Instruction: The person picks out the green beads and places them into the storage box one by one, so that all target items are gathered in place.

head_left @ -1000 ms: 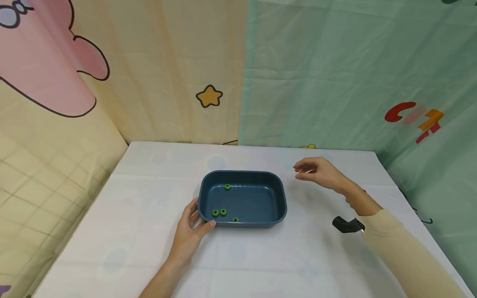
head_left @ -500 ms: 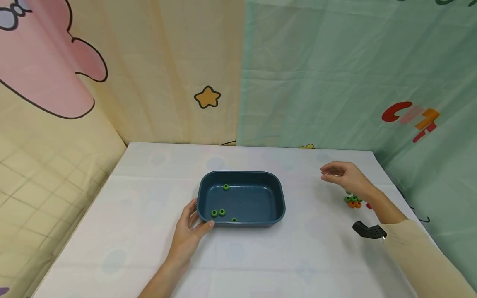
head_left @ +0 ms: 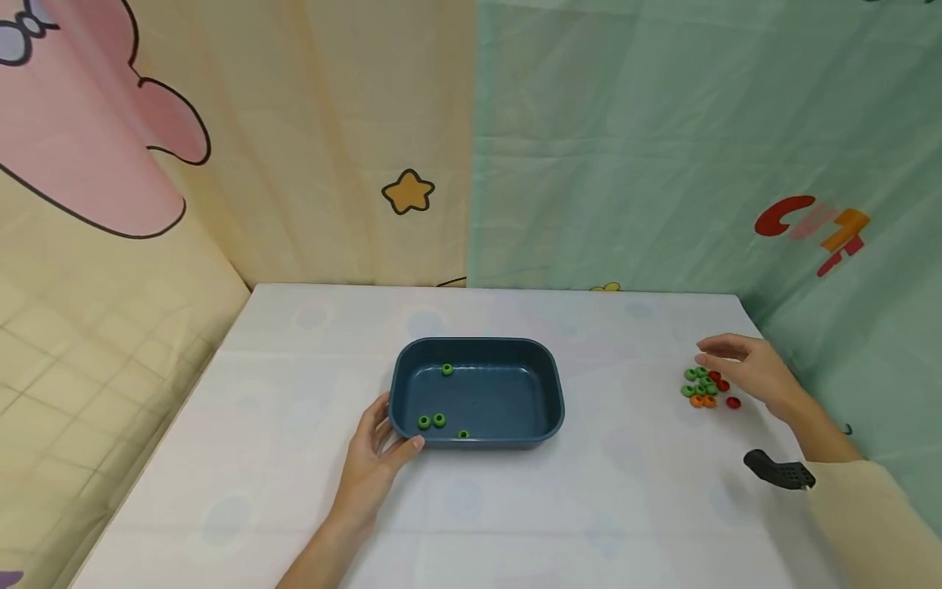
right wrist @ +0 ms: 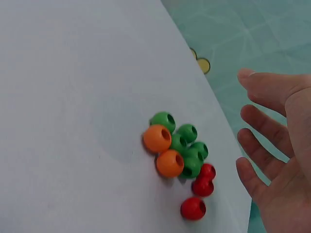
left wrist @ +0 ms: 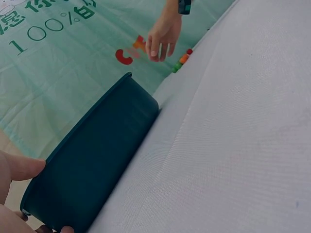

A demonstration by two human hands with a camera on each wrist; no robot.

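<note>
A dark blue plastic tray (head_left: 493, 397) rests on the white table, with several green beads (head_left: 439, 420) lying inside it. My left hand (head_left: 370, 462) grips its near left corner, thumb on the rim and fingers against the outer side. At the right, my right hand (head_left: 752, 375) hovers just over a cluster of beads, its fingers loosely bent around nothing. That cluster has several green beads (right wrist: 189, 167), two orange beads (right wrist: 170, 163) and three red beads (right wrist: 193, 208), each with a hole. In the right wrist view a gap separates the right hand (right wrist: 279, 145) from them.
A white cloth (head_left: 471, 523) covers the table. Printed curtains (head_left: 633, 147) stand behind its far edge and along both sides. A black device (head_left: 778, 470) is attached near the right sleeve (head_left: 876, 515).
My right hand has moved right, away from beside the tray to above the bead cluster, which has come into view. The left hand and the tray have stayed in place.
</note>
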